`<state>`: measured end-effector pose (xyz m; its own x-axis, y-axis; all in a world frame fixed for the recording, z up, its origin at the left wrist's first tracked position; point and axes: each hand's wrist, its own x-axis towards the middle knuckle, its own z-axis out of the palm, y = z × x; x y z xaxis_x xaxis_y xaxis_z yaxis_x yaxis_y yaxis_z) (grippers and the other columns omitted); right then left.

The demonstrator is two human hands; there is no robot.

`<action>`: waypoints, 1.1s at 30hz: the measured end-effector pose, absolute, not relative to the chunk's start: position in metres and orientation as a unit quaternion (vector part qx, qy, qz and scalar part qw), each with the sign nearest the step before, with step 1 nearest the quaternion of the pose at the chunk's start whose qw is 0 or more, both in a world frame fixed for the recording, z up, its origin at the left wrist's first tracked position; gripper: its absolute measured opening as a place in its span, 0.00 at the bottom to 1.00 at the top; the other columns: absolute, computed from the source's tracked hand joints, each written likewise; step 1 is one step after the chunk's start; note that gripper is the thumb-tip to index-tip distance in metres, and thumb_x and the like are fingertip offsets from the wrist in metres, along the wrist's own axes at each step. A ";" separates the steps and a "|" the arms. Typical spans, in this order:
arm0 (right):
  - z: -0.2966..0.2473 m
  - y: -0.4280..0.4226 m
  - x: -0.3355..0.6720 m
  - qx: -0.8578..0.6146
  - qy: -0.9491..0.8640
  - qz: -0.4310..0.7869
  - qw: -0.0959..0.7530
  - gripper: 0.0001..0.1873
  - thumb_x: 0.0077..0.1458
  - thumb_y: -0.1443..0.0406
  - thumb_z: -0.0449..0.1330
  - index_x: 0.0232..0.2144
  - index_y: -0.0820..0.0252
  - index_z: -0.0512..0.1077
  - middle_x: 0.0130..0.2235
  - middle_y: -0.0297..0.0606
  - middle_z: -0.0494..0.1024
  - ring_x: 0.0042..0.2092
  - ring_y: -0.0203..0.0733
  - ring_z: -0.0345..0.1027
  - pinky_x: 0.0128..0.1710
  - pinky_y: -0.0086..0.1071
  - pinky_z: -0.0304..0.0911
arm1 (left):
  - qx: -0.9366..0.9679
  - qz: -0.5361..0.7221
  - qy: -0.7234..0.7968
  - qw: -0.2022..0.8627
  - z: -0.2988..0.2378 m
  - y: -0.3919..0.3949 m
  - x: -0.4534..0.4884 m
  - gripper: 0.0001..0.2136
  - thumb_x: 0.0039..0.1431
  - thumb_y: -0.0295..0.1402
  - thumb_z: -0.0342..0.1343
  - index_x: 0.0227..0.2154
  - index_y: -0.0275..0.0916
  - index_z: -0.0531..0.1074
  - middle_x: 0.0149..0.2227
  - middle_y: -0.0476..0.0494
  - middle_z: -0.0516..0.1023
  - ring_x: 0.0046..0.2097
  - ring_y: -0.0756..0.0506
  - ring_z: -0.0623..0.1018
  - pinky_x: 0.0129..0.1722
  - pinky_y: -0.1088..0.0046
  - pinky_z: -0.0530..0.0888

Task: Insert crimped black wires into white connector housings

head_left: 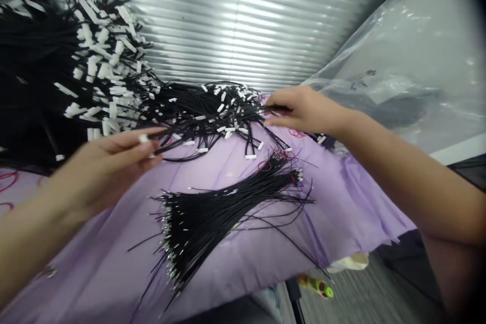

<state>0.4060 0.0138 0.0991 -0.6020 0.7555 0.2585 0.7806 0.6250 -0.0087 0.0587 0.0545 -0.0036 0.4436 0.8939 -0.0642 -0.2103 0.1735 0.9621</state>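
My left hand (110, 162) pinches the white connector end of a thin black wire (172, 144) just above the purple cloth (114, 263). My right hand (299, 109) is closed on black wire at the right edge of a loose heap of black wires with white connectors (212, 109). A big mound of the same connector wires (94, 66) rises at the upper left. Below my hands lies a fanned bundle of bare-ended black wires (224, 207) on the cloth.
A clear plastic bag (398, 81) lies at the right. Closed window blinds (243, 15) fill the back. Beyond the cloth's front edge the grey floor (353, 298) shows, with a small yellow-green object (317, 286) on it.
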 end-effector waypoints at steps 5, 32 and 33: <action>0.052 0.016 0.410 -0.451 -0.884 -0.017 0.123 0.49 0.45 0.49 0.65 0.61 0.69 0.53 0.55 0.55 0.64 0.56 0.51 0.59 0.55 0.45 0.58 | 0.333 0.437 0.402 0.732 -0.036 0.073 0.110 0.11 0.53 0.16 0.56 0.19 0.32 0.74 0.34 0.43 0.78 0.41 0.51 0.76 0.48 0.76 0.75; -0.015 -0.094 0.270 -0.508 -0.848 0.141 0.043 0.09 0.59 0.65 0.56 0.36 0.66 0.73 0.36 0.42 0.72 0.39 0.42 0.65 0.41 0.36 0.63 | 0.537 0.411 0.363 0.641 -0.052 0.017 0.074 0.11 0.53 0.32 0.62 0.40 0.36 0.78 0.40 0.44 0.80 0.44 0.48 0.78 0.50 0.73 0.73; -0.022 -0.094 0.269 -0.510 -0.848 0.130 0.053 0.10 0.58 0.64 0.57 0.37 0.67 0.72 0.36 0.43 0.71 0.40 0.43 0.65 0.41 0.37 0.63 | 0.548 0.421 0.362 0.626 -0.053 0.018 0.073 0.11 0.53 0.33 0.63 0.39 0.37 0.78 0.40 0.44 0.80 0.44 0.47 0.77 0.49 0.74 0.73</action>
<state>0.2692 -0.0938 -0.0224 -0.4733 0.8798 -0.0430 0.8523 0.4451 -0.2748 0.0731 0.0177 -0.0532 0.3840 0.9233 0.0078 -0.1298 0.0456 0.9905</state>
